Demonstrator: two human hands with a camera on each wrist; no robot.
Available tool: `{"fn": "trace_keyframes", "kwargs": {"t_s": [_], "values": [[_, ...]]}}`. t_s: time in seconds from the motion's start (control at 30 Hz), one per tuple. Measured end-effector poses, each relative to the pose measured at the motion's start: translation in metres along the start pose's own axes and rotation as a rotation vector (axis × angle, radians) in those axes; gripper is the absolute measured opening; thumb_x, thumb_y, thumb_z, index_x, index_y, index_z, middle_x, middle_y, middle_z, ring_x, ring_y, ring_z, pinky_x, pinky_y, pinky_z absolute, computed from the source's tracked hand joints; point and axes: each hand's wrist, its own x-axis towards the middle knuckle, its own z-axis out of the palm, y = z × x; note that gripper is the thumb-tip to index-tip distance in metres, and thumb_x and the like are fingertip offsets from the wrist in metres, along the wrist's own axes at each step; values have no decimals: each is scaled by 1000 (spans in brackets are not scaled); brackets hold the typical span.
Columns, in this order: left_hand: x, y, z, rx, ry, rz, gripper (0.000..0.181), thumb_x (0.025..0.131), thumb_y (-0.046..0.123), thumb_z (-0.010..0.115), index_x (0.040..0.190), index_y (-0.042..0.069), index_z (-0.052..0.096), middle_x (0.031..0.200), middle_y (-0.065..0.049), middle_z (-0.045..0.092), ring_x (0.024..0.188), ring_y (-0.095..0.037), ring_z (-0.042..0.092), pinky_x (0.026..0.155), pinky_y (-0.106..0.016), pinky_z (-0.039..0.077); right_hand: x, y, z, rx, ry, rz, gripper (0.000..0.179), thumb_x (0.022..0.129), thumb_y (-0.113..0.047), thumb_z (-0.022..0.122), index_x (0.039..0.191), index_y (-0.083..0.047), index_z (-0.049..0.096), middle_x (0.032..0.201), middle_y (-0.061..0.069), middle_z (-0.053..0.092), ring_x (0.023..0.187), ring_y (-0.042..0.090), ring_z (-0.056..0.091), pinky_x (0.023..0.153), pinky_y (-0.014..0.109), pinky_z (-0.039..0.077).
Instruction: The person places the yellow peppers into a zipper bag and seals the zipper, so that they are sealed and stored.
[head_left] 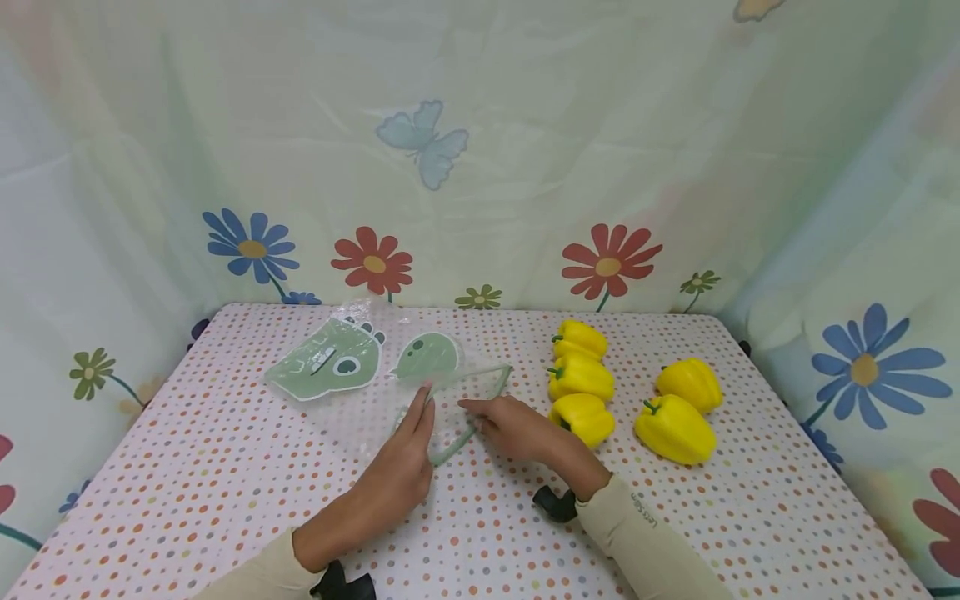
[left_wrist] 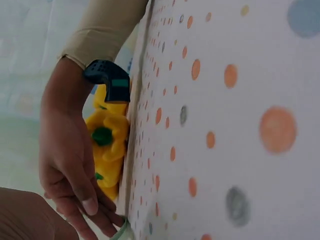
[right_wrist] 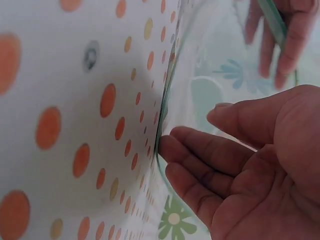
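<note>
A clear plastic bag (head_left: 352,421) with green printed shapes and a green edge strip (head_left: 450,451) lies on the dotted table. Its near-right side is spread apart, the strip forming an angled opening. My left hand (head_left: 401,467) holds the bag's edge on the left of this opening; the strip crosses its fingers (right_wrist: 295,42) in the right wrist view. Opposite it, my right hand (head_left: 513,427) reaches in from the right. In the right wrist view its fingers (right_wrist: 210,155) extend loosely, tips at the green strip along the table, with the thumb apart from them.
Three yellow bell peppers (head_left: 581,379) stand in a row just beyond my right hand. Two more yellow peppers (head_left: 678,429) lie farther right. A flower-printed curtain (head_left: 480,192) rises behind the table (head_left: 225,500) and along both sides.
</note>
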Motion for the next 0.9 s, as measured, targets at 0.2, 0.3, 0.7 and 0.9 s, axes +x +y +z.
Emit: {"fn": "trace_keyframes", "kwargs": {"t_s": [0.2,0.3,0.7,0.9], "values": [[10,-9,-12,-20,174,21,75,80,-14,61,146,-15,24,161,-16,5,131,-27,41,64,-24,47,-2,-1,0,15,-7,-12,40,101,-9,48,141,-8,52,130,9,61,83,12,56,86,32,46],[15,-12,-17,-17,237,35,74,82,-7,68,144,-16,28,160,-18,11,126,-29,46,69,-26,52,-4,-2,0,38,-23,-4,40,101,-10,47,141,-7,51,98,11,68,62,10,49,74,29,48],[21,-11,-30,-97,144,15,79,77,-18,54,147,-15,18,162,-12,-2,125,-26,37,48,-20,34,-24,-4,-9,73,57,-68,40,99,-9,51,140,-7,53,121,4,65,66,8,51,80,31,48],[24,-11,-40,-109,115,38,85,73,-20,52,148,-15,14,162,-8,-8,129,-29,33,45,-20,33,-46,-3,-27,121,178,-171,38,100,-10,50,138,-8,55,135,1,58,122,16,53,101,41,43]]}}
